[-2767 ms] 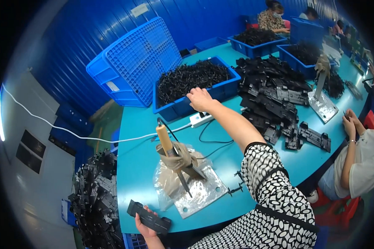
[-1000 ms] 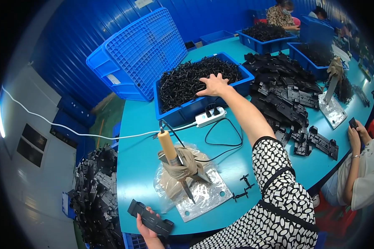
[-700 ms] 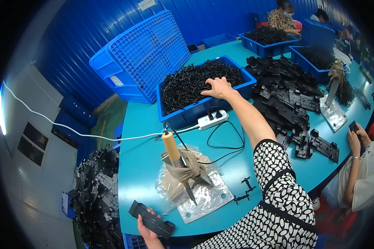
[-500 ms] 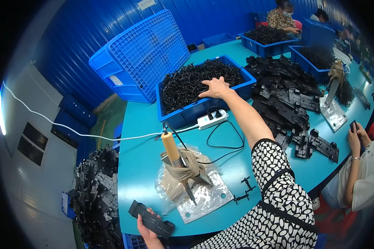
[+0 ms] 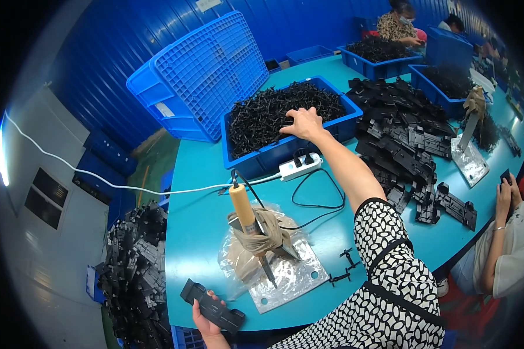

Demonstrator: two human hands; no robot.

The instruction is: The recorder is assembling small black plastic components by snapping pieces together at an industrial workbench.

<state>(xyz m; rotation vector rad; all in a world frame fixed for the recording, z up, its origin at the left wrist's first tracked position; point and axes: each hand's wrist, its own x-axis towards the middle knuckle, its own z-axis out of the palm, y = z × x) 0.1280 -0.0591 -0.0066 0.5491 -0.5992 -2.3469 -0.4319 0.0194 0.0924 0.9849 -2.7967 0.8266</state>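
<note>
The right hand is stretched far across the teal bench and rests palm down, fingers spread and slightly curled, on the heap of small black plastic clips that fills the blue plastic crate; whether any clip is pinched under the fingers I cannot tell. The left hand at the near edge is closed around a flat black plastic bracket, held level just above the bench edge. Between the two, a wooden-handled soldering iron stands tilted in a cloth-wrapped holder on a shiny metal plate, its cord running to a white power strip just in front of the crate. A few loose black clips lie right of the plate. Judging from this, the bracket is in hand but has no clip fitted yet, and the large pile of black brackets at the right suggests much work remains
</note>
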